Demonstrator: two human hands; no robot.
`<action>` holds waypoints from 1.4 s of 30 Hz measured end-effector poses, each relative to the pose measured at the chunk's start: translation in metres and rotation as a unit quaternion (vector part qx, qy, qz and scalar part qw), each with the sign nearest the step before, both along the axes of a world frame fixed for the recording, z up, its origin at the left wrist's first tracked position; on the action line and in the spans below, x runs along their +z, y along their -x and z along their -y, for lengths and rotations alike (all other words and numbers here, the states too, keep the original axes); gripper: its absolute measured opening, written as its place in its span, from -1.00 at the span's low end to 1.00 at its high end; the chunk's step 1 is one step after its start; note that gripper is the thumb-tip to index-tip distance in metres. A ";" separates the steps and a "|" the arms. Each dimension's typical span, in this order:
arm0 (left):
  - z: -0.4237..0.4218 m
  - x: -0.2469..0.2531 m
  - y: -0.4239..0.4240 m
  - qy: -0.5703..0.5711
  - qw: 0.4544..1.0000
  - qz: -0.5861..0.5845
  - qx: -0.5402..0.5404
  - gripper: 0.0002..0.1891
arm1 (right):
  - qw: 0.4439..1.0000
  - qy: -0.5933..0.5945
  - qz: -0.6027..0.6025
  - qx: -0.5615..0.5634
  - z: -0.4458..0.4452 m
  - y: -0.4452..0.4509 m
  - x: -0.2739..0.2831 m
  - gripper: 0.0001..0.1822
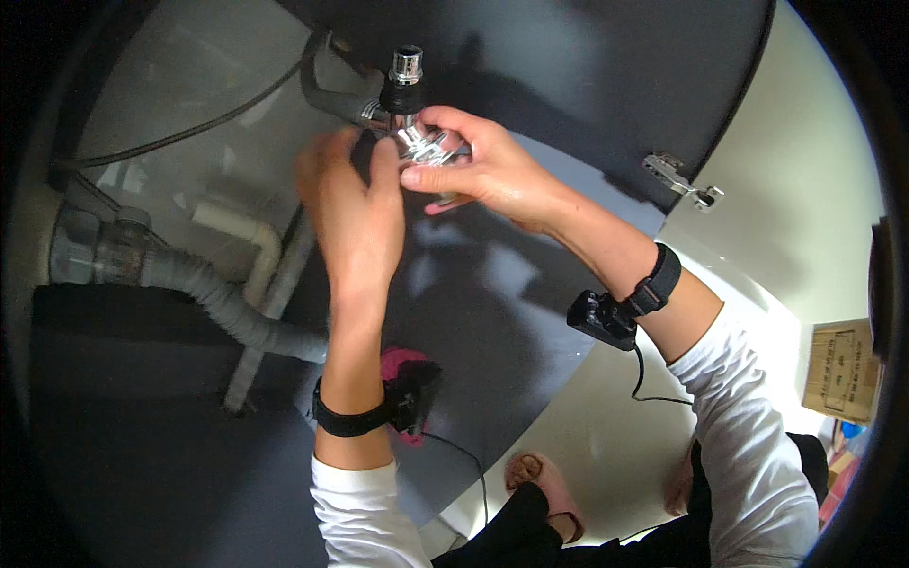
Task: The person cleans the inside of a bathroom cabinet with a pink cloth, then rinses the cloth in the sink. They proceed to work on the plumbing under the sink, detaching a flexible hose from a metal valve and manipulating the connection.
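My right hand (pixel 483 160) grips a shiny chrome plumbing fitting (pixel 419 142), thumb in front and fingers behind. A black collar (pixel 403 98) and a short chrome end piece (pixel 407 65) rise from its top. To the left, a grey hose (pixel 337 101) meets the fitting at a ribbed metal end (pixel 372 111). My left hand (pixel 355 213) is motion-blurred and right beside the fitting, its thumb tip close against it. Something dark shows between that thumb and the fingers; whether they grip it is unclear.
A corrugated grey drain hose (pixel 213 291) and a white elbow pipe (pixel 263 241) lie left. A thin hose (pixel 206 128) arcs above them. The dark cabinet door (pixel 589 78) carries a metal hinge (pixel 678 181). Something pink (pixel 401 362) lies behind my left wrist. A cardboard box (pixel 841 369) stands far right.
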State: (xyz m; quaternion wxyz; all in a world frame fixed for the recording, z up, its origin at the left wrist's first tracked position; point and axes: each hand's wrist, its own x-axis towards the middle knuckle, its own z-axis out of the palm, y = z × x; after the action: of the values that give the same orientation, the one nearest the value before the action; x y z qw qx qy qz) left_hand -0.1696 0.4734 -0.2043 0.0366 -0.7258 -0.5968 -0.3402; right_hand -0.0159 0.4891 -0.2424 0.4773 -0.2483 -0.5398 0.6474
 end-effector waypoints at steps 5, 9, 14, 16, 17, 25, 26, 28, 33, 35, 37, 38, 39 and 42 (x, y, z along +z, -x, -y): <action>0.006 0.034 0.000 -0.063 0.989 0.016 -0.133 -0.49 | 0.980 -0.138 0.118 -0.076 -0.011 -0.003 -0.012 -0.46; 0.005 0.073 0.009 -0.008 0.984 -0.054 -0.170 -0.48 | 0.946 -0.201 0.204 -0.151 -0.003 0.004 0.013 -0.44; 0.009 0.101 0.013 -0.012 0.975 -0.131 -0.177 -0.52 | 0.919 -0.201 0.308 -0.142 0.019 0.005 0.042 -0.42; 0.009 0.104 0.009 0.000 0.973 -0.163 -0.164 -0.54 | 0.917 -0.176 0.338 -0.123 0.025 0.001 0.047 -0.40; 0.010 0.106 0.006 0.012 0.973 -0.173 -0.152 -0.54 | 0.914 -0.208 0.324 -0.127 0.025 -0.001 0.043 -0.40; 0.008 0.110 0.007 0.010 0.976 -0.173 -0.135 -0.54 | 0.949 -0.197 0.189 -0.158 0.017 -0.002 0.022 -0.50; 0.008 0.107 0.009 0.004 0.973 -0.191 -0.132 -0.55 | 0.948 -0.197 0.190 -0.161 0.016 0.000 0.019 -0.51; 0.008 0.104 0.013 -0.019 0.964 -0.231 -0.131 -0.56 | 0.943 -0.200 0.212 -0.159 0.016 0.000 0.019 -0.52; 0.015 0.097 0.022 -0.043 0.947 -0.304 -0.092 -0.56 | 0.902 -0.262 0.283 -0.195 0.019 0.000 0.025 -0.53; 0.020 0.095 0.020 -0.056 0.943 -0.319 -0.075 -0.55 | 0.887 -0.278 0.300 -0.215 0.022 0.002 0.027 -0.55; 0.022 0.091 0.021 -0.070 0.943 -0.319 -0.068 -0.54 | 0.881 -0.291 0.296 -0.227 0.023 0.003 0.028 -0.59; 0.023 0.089 0.022 -0.078 0.944 -0.314 -0.069 -0.54 | 0.878 -0.298 0.294 -0.232 0.024 0.004 0.028 -0.60; 0.022 0.086 0.023 -0.086 0.945 -0.306 -0.071 -0.53 | 0.876 -0.297 0.298 -0.237 0.024 0.005 0.028 -0.61; 0.022 0.083 0.021 -0.105 0.937 -0.328 -0.053 -0.55 | 0.869 -0.297 0.308 -0.246 0.026 0.009 0.028 -0.63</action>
State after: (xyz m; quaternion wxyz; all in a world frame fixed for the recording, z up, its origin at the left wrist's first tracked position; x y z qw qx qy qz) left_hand -0.1901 0.4511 -0.1216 0.2881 -0.8200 -0.4729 -0.1449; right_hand -0.0253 0.4636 -0.2139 0.4818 -0.4066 -0.7478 0.2084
